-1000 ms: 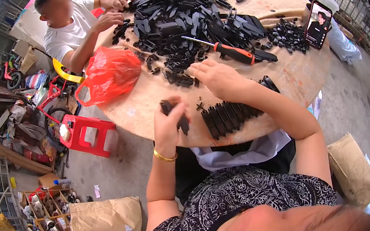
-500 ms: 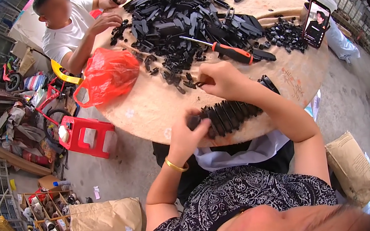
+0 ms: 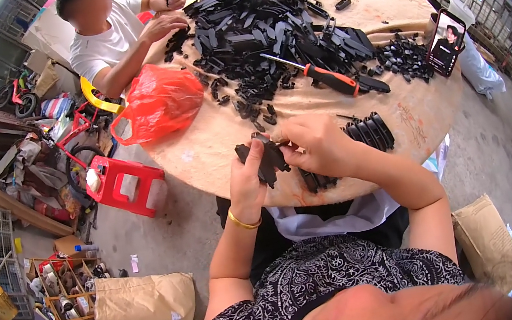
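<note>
Parts [image 3: 268, 173] (blk) clamped in L hand [image 3: 248, 179], w/ R hand [image 3: 317, 144] nearly closed at their edge, hold unclear.

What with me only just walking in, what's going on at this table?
The wearer's left hand holds a black piece while the right hand meets its edge; whether that hand pinches something small is unclear. A row of black parts lies partly hidden behind the right hand. Beyond, a screwdriver lies at the near side of a heap of black pieces; a co-worker's hands are near the heap.
</note>
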Motion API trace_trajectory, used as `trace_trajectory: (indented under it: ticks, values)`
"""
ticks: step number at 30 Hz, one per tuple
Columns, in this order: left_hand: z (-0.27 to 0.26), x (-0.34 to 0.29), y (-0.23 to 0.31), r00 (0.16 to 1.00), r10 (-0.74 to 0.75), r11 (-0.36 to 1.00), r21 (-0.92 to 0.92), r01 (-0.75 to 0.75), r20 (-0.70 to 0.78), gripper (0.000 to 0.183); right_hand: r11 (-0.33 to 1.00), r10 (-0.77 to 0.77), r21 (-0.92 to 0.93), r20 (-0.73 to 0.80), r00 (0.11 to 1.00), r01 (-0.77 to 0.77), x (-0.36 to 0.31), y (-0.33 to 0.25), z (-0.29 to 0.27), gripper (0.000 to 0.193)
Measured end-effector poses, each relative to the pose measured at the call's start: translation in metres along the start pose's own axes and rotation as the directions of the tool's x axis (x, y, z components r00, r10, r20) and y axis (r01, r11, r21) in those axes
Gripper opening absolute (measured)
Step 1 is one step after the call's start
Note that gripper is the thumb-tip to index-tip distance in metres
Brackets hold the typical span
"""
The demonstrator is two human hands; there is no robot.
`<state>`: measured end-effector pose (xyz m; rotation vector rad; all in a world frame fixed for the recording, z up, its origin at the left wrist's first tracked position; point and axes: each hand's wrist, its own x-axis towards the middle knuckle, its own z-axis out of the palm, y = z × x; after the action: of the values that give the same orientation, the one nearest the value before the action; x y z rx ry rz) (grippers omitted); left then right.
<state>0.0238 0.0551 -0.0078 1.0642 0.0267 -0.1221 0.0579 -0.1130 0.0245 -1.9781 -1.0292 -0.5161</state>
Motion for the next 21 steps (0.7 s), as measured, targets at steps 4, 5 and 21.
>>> trace_trajectory:
  ticks: [4,5,21]
  values:
    - [0.004,0.002,-0.002,0.999,0.046,0.999,0.020,-0.046,-0.016,0.030,0.993,0.064,0.100,-0.057,0.996,-0.058,-0.004,-0.003,0.002,0.015]
    - [0.004,0.002,-0.002,0.998,0.043,0.999,0.025,-0.042,-0.034,0.029,0.988,0.123,0.091,-0.003,0.992,-0.122,-0.004,-0.004,-0.001,0.016]
    - [0.013,0.000,-0.008,0.952,0.226,0.936,0.315,-0.154,-0.207,0.021,0.888,-0.149,-0.374,0.317,0.937,0.267,-0.016,0.000,0.010,0.020]
